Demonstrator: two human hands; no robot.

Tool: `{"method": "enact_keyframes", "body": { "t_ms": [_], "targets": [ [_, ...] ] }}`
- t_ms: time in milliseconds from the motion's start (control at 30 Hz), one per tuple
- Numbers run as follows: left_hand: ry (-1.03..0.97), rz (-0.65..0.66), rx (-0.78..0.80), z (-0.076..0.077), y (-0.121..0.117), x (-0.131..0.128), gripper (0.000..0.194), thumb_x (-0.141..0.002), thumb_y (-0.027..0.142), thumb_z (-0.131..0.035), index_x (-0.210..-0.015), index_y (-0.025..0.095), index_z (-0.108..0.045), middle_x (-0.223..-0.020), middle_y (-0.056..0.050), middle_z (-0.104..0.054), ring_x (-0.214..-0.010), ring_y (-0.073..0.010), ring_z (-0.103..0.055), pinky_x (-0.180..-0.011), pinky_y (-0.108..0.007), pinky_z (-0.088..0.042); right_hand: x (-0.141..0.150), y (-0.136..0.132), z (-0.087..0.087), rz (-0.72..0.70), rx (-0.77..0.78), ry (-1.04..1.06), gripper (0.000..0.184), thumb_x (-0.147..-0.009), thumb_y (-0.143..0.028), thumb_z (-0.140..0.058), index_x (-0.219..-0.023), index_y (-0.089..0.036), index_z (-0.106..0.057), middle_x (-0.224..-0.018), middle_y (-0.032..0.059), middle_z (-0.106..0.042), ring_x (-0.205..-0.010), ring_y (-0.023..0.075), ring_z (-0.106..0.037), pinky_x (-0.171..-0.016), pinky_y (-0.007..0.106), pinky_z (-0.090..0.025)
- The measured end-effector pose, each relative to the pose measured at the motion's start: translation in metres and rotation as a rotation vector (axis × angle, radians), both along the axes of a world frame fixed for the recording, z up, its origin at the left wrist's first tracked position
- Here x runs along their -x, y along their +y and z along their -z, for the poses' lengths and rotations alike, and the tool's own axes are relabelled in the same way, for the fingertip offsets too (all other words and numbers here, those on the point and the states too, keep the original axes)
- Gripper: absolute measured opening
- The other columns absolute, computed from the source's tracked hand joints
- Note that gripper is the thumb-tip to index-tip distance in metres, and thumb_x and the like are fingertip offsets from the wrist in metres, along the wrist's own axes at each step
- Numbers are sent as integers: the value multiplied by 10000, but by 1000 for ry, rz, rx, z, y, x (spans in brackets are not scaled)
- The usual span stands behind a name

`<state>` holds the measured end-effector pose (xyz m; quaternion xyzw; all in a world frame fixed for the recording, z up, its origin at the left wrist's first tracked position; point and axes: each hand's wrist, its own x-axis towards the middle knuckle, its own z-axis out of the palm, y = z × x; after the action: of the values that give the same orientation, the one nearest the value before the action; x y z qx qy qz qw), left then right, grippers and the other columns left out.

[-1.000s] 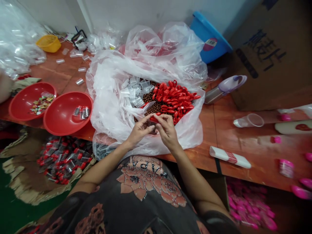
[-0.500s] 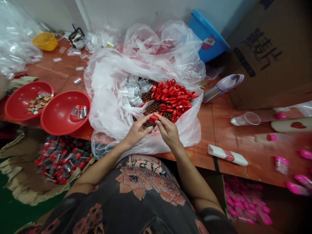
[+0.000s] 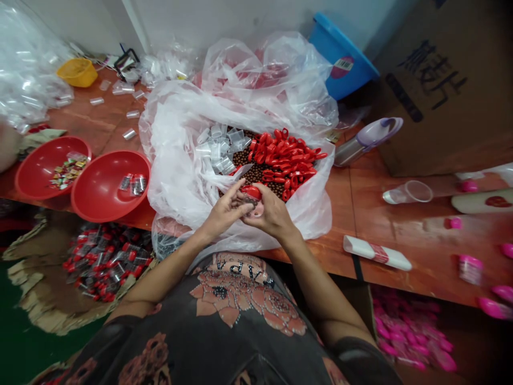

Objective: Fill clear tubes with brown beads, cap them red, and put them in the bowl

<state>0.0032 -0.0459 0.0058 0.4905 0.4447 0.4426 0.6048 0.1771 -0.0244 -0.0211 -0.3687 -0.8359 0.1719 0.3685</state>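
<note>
Both hands meet at the near edge of a big clear plastic bag [image 3: 180,139] lying open on the table. My left hand [image 3: 224,211] and my right hand [image 3: 272,211] pinch together a small container with a red cap [image 3: 251,191] and brown beads inside it. In the bag lie a heap of red caps [image 3: 290,158], brown beads [image 3: 248,171] and clear small containers [image 3: 218,147].
Two red bowls [image 3: 100,206] [image 3: 32,171] stand at the left, one with finished pieces, one with coloured bits. A box of filled containers [image 3: 100,262] sits on the floor. At the right are a clear cup [image 3: 409,191], a white tube [image 3: 377,253], a purple-lidded bottle [image 3: 366,140], pink items, a blue tub [image 3: 340,59], a cardboard box [image 3: 444,91].
The hands have closed in on the red-capped container and turned it slightly. The view has shifted a little; nothing else has moved.
</note>
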Motion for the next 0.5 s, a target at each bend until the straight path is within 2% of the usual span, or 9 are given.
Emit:
{"method": "enact_keyframes", "body": {
  "t_ms": [67, 167, 233, 333, 400, 500],
  "targets": [
    [-68, -39, 95, -5, 2, -5, 634, -891, 548, -584, -1436, 239, -489, -1180, -104, -659, -1053, -224, -630, -918, -351, -520, 5, -3, -3, 48, -16, 13, 783, -745, -434, -750, -1395, -237, -361, -1230, 143, -594, -1112, 310, -602, -938, 486, -512],
    [-95, -95, 226, -10, 4, -13, 638, -941, 635, -404, -1386, 196, -533, -1253, -136, -647, -1153, -268, -610, -956, -403, -514, 13, -10, -8, 67, -4, -4, 744, -736, -420, -733, -1369, -231, -391, -1288, 147, -559, -1193, 325, -550, -974, 500, -475],
    [-38, -126, 218, -9, 5, -17, 601, -953, 606, -402, -1372, 198, -543, -1297, -130, -633, -1201, -273, -589, -993, -415, -497, 17, -13, -12, 63, 1, -15, 745, -750, -419, -707, -1384, -212, -377, -1334, 160, -536, -1235, 327, -525, -996, 498, -455],
    [62, -176, 108, -4, 7, -19, 484, -975, 505, -406, -1318, 215, -587, -1367, -89, -597, -1285, -244, -527, -1073, -388, -440, 18, -14, -15, 64, -18, -65, 747, -757, -435, -680, -1389, -179, -375, -1353, 176, -530, -1244, 331, -518, -1021, 492, -428],
    [72, -188, 98, -2, 7, -18, 443, -974, 460, -413, -1296, 218, -600, -1334, -74, -614, -1255, -236, -544, -1039, -368, -466, 18, -12, -15, 74, -45, -111, 722, -752, -451, -664, -1359, -159, -405, -1324, 184, -553, -1206, 340, -538, -1004, 491, -424],
    [19, -191, 152, -2, 7, -18, 431, -953, 444, -457, -1293, 219, -597, -1126, -75, -682, -1014, -221, -646, -834, -324, -550, 21, -8, -11, 77, -84, -144, 667, -739, -474, -644, -1286, -140, -459, -1225, 186, -605, -1128, 347, -569, -956, 484, -424]
  ]
}}
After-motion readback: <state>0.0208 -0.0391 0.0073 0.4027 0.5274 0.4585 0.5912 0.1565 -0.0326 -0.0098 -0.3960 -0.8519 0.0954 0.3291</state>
